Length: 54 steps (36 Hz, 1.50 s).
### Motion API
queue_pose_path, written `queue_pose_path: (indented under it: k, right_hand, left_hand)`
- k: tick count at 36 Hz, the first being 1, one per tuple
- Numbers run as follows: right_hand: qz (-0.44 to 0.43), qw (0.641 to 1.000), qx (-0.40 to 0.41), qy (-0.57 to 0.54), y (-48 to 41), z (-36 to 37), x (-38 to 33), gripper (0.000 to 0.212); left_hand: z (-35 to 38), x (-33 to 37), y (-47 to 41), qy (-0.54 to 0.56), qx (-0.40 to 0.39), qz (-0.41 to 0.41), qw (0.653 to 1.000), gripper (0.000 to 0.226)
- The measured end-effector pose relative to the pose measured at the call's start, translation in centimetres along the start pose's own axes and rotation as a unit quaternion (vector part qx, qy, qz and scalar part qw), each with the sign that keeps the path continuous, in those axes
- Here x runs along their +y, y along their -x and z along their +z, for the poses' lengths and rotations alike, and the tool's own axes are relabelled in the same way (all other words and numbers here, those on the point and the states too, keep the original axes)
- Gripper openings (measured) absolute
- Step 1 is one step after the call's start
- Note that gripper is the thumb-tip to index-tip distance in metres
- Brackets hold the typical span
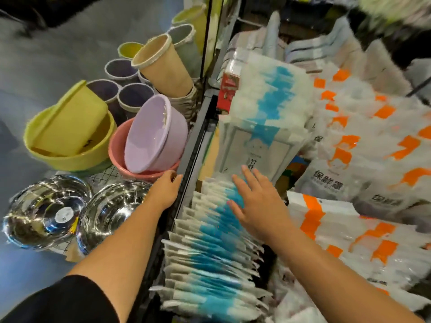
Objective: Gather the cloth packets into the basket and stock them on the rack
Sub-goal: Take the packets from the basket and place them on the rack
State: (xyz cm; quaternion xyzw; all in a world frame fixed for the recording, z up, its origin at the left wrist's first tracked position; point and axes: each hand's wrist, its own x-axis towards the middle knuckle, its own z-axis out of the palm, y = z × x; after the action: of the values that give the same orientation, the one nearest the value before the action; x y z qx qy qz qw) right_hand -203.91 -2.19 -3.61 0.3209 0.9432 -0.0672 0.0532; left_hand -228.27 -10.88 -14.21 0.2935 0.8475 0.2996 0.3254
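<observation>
A long row of white cloth packets with blue bands [210,259] stands on edge on the rack, running from the bottom centre up to more of the same packets [261,108] leaning further back. My right hand [254,201] lies flat on top of the row, fingers spread, holding nothing. My left hand [166,187] curls over the dark rack edge [189,164] to the left of the packets. No basket is in view.
White packets with orange marks [363,145] fill the rack on the right. Left of the rack sit yellow [70,141], pink and lilac plastic basins [151,136], several cups [161,64] and two shiny steel bowls [49,210] on a wire shelf.
</observation>
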Motion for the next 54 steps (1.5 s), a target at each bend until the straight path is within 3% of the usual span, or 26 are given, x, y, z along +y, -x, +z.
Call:
queue_pose_path:
  k: [3, 7, 10, 12, 16, 18, 22, 32, 36, 41, 45, 50, 54]
  right_hand:
    - [-0.023, 0.996, 0.086, 0.005, -4.0, -1.9, 2.2, 0.057]
    - [-0.053, 0.98, 0.191, -0.014, -9.2, -5.2, 5.0, 0.048]
    - [-0.068, 0.973, 0.219, -0.016, -13.4, -7.6, 7.5, 0.048]
    - [-0.077, 0.978, 0.195, -0.006, -16.1, -9.5, 8.9, 0.052]
    - [-0.058, 0.998, 0.03, 0.008, -21.3, -12.5, 11.5, 0.064]
    - [-0.064, 0.997, -0.011, 0.028, -23.6, -13.1, 12.4, 0.067]
    - [-0.095, 0.994, -0.002, 0.052, -28.3, -13.4, 12.6, 0.063]
    - [-0.129, 0.974, 0.002, 0.185, -34.7, -12.7, 13.1, 0.036]
    - [-0.136, 0.974, 0.011, 0.179, -34.2, -13.0, 14.5, 0.038]
    - [-0.139, 0.975, -0.065, 0.161, -34.5, -14.2, 12.2, 0.038]
    - [-0.154, 0.972, -0.135, 0.113, -34.4, -13.3, 9.1, 0.06]
    - [-0.167, 0.959, -0.133, 0.188, -33.6, -12.9, 10.9, 0.046]
    - [-0.138, 0.974, -0.146, 0.107, -33.4, -14.5, 9.8, 0.041]
  left_hand:
    - [0.8, 2.1, -4.1, 0.003, -0.005, -0.007, 1.0, 0.049]
    - [2.2, 4.5, -9.1, 0.004, 0.008, -0.015, 1.0, 0.036]
    - [2.8, 6.4, -13.6, -0.017, 0.026, -0.019, 0.999, 0.041]
    - [3.0, 7.7, -16.7, -0.031, 0.036, -0.016, 0.999, 0.047]
    - [4.1, 8.0, -21.1, -0.094, 0.056, -0.018, 0.994, 0.048]
    - [4.6, 7.2, -22.0, -0.135, 0.057, -0.022, 0.989, 0.053]
    - [4.9, 6.6, -22.6, -0.163, 0.061, -0.014, 0.985, 0.059]
    - [4.2, 7.4, -21.5, -0.17, 0.071, -0.032, 0.982, 0.043]
    - [4.1, 7.1, -21.6, -0.159, 0.078, -0.02, 0.984, 0.043]
    - [4.0, 7.2, -21.4, -0.157, 0.08, -0.018, 0.984, 0.042]
    - [4.0, 7.2, -21.4, -0.152, 0.076, -0.021, 0.985, 0.043]
    - [4.0, 7.3, -21.4, -0.142, 0.08, -0.016, 0.986, 0.042]
    - [4.0, 7.4, -21.3, -0.152, 0.08, -0.015, 0.985, 0.042]
